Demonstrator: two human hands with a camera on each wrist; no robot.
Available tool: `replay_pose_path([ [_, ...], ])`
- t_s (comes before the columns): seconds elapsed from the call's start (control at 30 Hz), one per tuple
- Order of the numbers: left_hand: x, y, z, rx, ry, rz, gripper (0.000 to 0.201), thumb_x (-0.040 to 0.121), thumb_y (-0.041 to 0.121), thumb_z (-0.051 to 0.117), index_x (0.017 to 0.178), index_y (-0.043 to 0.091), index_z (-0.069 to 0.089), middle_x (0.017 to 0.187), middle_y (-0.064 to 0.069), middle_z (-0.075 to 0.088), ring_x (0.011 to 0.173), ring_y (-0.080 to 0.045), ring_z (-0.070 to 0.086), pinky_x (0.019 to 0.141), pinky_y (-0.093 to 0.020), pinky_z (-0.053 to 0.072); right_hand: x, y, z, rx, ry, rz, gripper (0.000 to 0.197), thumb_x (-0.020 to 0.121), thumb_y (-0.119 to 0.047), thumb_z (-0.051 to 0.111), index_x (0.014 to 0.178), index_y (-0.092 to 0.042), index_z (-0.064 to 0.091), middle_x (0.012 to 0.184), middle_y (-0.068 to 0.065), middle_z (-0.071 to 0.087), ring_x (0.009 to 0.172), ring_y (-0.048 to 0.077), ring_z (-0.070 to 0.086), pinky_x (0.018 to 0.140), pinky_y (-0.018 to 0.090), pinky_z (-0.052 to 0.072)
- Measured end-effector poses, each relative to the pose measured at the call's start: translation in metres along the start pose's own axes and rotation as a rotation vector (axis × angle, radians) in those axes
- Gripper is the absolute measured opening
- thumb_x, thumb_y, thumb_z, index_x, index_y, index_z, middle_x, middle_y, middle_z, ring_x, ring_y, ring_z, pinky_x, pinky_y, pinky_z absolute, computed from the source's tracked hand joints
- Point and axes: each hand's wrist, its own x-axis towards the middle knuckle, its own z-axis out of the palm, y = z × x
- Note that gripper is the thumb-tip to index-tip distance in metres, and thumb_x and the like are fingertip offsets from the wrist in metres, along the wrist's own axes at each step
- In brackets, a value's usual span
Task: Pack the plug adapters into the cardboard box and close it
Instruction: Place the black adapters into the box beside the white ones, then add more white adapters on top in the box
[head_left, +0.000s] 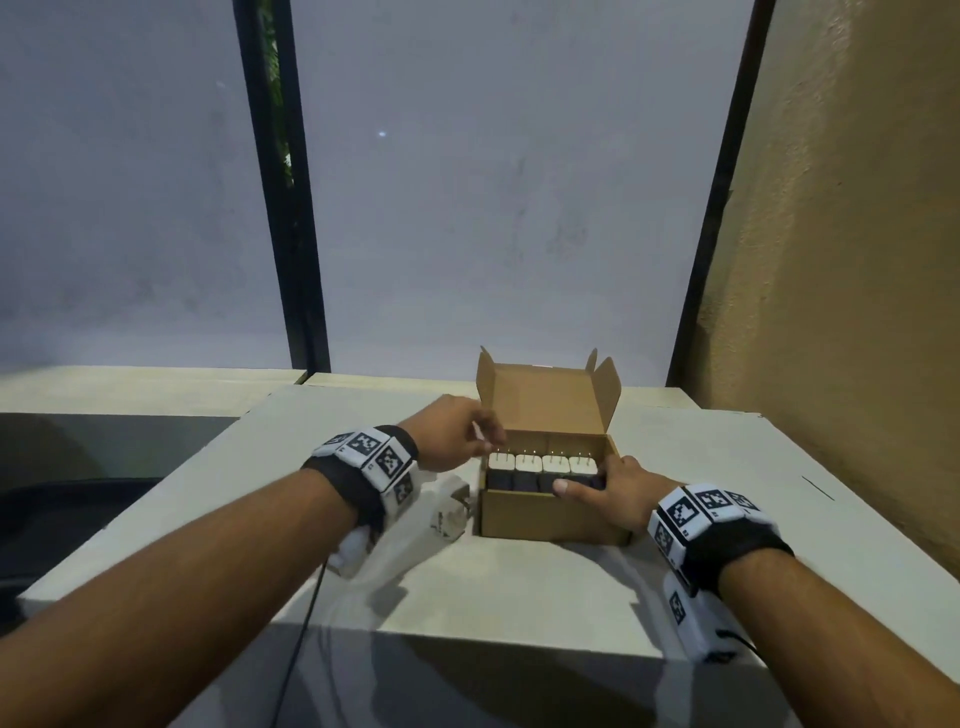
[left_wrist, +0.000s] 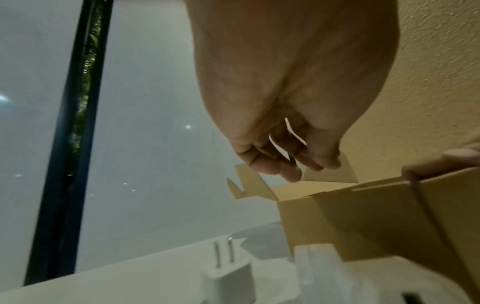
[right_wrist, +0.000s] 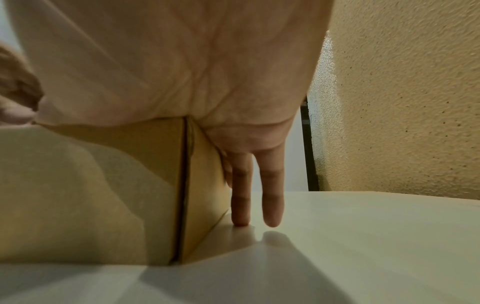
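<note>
Steadying the cardboard box (head_left: 550, 514) on the surface (head_left: 727, 519) with my right hand (head_left: 605, 491), thumb over the front rim, fingers (right_wrist: 241, 197) straight down its right wall. Lid standing open. Inside, four white plug adapters (head_left: 543, 464) in a row, prongs up, dark ones in front, count unclear. My left hand (head_left: 457, 439) hovers over the left edge, fingers loosely curled, gripping nothing. One more adapter (left_wrist: 231, 281) stands outside, left of the box.
</note>
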Motion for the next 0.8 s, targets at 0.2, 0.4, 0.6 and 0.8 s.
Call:
replay_pose_path([
  [0.2, -0.033, -0.028, 0.002, 0.064, -0.224, -0.181, 0.062, 0.073, 0.043, 0.080, 0.126, 0.024, 0.053, 0.121, 0.008, 0.058, 0.105, -0.014, 0.058, 0.088, -0.027, 0.047, 0.004, 0.005, 0.001, 0.015, -0.008, 0.000, 0.147, 0.027, -0.115, 0.023, 0.140, -0.025, 0.050, 0.134, 0.007, 0.061, 0.116, 0.029, 0.062, 0.103, 0.048, 0.050],
  [0.4, -0.040, -0.030, 0.023, 0.188, -0.264, -0.194, 0.083, 0.072, 0.044, 0.080, 0.140, 0.020, 0.039, 0.140, 0.001, 0.041, 0.122, -0.021, 0.049, 0.102, -0.033, 0.043, -0.008, -0.002, -0.002, 0.210, 0.022, -0.038, 0.117, 0.066, -0.086, 0.064, 0.153, -0.021, 0.022, 0.150, 0.006, 0.048, 0.132, 0.029, 0.053, 0.110, 0.045, 0.045],
  [0.6, -0.037, -0.028, 0.026, 0.210, -0.253, -0.197, 0.079, 0.075, 0.040, 0.079, 0.141, 0.022, 0.040, 0.142, 0.001, 0.040, 0.124, -0.022, 0.048, 0.101, -0.036, 0.044, -0.005, -0.001, -0.002, 0.212, 0.043, -0.067, 0.123, 0.060, -0.091, 0.062, 0.154, -0.021, 0.025, 0.150, 0.005, 0.049, 0.134, 0.027, 0.052, 0.112, 0.044, 0.043],
  [0.8, -0.035, -0.028, 0.028, 0.255, -0.250, -0.168, 0.073, 0.077, 0.027, 0.078, 0.140, 0.024, 0.041, 0.140, -0.003, 0.044, 0.124, -0.024, 0.048, 0.100, -0.032, 0.043, 0.000, 0.004, 0.000, 0.197, 0.045, -0.068, 0.118, 0.063, -0.088, 0.061, 0.154, -0.022, 0.024, 0.151, 0.005, 0.048, 0.133, 0.028, 0.052, 0.111, 0.045, 0.044],
])
